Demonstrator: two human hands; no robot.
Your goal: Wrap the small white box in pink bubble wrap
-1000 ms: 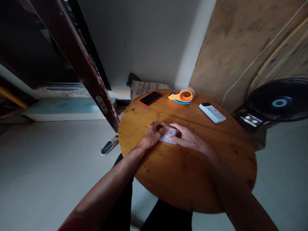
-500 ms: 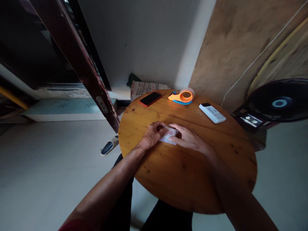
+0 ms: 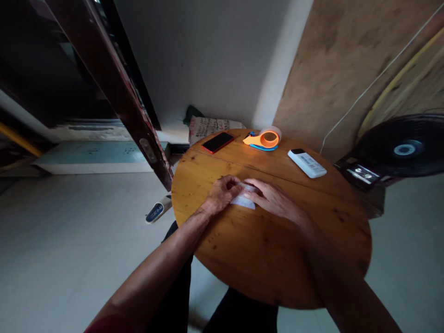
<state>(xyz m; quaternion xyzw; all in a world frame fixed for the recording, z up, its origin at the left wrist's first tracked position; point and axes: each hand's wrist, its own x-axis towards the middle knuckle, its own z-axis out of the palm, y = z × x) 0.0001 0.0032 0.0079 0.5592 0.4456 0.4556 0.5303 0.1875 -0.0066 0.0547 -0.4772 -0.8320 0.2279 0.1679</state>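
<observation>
The left hand [image 3: 222, 196] is curled, its fingertips pinching the left edge of a small pale slip of paper [image 3: 243, 201]. The right hand [image 3: 274, 199] lies flat, fingers pressed together on the slip's right part and holding it down against the round wooden desk [image 3: 277, 259]. The slip lies flat, a little beyond the desk's middle towards the far edge, and is mostly covered by the two hands. The main risk, as I judge it, is in the paper itself. It looks thin, so if the pinch pulls one way while the flat fingers pin the other side, it could tear or crease along the line between them. If the pressing fingers ease off, the slip could skid on the smooth wood and come out of the pinch. The light is dim and the fingers hide most of the slip, so a misjudged edge is likely. Further out, a red-cased phone [image 3: 217, 142] sits at the far left edge, an orange tape dispenser [image 3: 265, 139] at the far edge and a white remote control [image 3: 307, 163] towards the far right, all well apart from the hands. A black fan [image 3: 402, 145] stands beyond the right edge. I cannot tell whether it turns, but a draught from it could lift a loose slip.
</observation>
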